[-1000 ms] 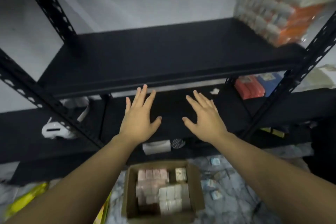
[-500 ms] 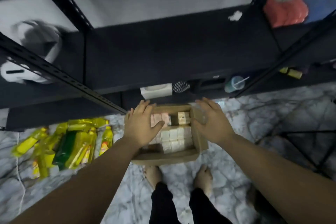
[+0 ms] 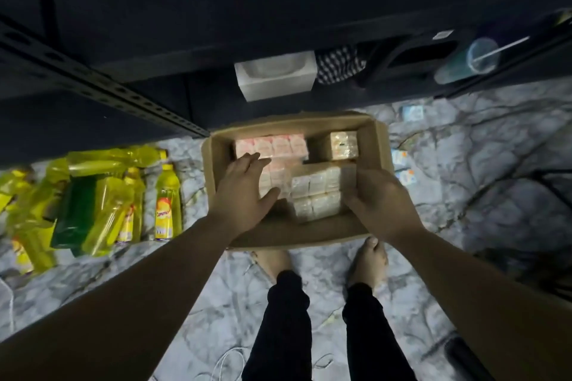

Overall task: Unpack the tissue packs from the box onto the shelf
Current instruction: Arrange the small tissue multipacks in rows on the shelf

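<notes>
Marbled grey-and-white floor (image 3: 464, 164) runs under everything, dim and veined with dark lines, and on it sits an open brown cardboard box (image 3: 373, 145), pushed up just in front of a black metal shelf unit (image 3: 123, 40) whose perforated upright slants down to the box's far left corner. On the lowest board of that shelf, just beyond the box, stand a white rectangular tissue holder (image 3: 275, 79), a black-and-white patterned cloth (image 3: 339, 63) touching its right end, and further right a clear plastic cup with a straw (image 3: 481, 56). Left of the box a cluster of yellow plastic bottles (image 3: 167, 202) and a dark green pack (image 3: 75, 213) lie on the floor; right of it a few small pale packets are scattered. Two bare feet below black trouser legs stand just behind the box's near wall. Inside the box, plastic-wrapped tissue packs are stacked in blocks: pink-and-white tissue packs (image 3: 272, 145) along the far left, a single beige pack (image 3: 343, 144) at the far right, and white tissue packs (image 3: 315, 192) in the near right part. The left hand (image 3: 244, 195) lies over the pink packs with straight, spread fingers, thumb out, gripping nothing. The right hand (image 3: 380, 201) reaches in beside the white packs, its fingers bent against their right side; whether it truly grips them cannot be told.
</notes>
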A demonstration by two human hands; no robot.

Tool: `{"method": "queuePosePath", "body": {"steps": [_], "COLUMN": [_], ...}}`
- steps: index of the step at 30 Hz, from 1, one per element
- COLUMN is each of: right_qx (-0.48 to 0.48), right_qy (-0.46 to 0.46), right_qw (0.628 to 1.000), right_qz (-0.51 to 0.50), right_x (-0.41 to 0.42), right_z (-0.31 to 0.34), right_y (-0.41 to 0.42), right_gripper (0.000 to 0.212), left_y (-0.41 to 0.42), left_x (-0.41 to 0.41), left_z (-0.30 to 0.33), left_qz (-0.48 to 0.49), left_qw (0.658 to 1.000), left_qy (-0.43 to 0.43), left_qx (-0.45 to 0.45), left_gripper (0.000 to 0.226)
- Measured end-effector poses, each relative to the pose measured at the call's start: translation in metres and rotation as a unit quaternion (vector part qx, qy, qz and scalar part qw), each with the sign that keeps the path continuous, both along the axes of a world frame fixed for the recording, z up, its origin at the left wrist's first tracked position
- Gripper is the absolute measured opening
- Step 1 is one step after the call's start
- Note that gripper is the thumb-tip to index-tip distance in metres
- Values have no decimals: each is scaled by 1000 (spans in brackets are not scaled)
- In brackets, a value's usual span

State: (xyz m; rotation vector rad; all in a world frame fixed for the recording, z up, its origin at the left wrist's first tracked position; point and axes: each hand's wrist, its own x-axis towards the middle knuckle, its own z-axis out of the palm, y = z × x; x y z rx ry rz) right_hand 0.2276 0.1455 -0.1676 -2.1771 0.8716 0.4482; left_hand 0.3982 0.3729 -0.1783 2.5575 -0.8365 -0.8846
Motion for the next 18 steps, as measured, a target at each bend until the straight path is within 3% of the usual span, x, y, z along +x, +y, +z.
{"method": "queuePosePath", "body": {"steps": [5,11,15,18], "right_qx": [-34,64,79,25], "right_qy": [-8,32,47,73], "right_qw": [999,997,995,993], "right_qz": [11,38,31,86], "right_x": [33,62,71,70], "right_z": [-55,-129,-179,-199], "right_y": [1,21,39,46], "right_gripper": [53,62,73,66], "left_y": [3,1,-1,-6], "left_x": [27,59,60,55], "left_z": [-65,-133,-167,-183], "left_qz": [-26,-54,-79,-72], "left_qw": [999,993,988,987], "left_qy": [-25,-81,-75,-82], "left_qx": [2,74,108,119], "left_gripper": [68,76,95,109]}}
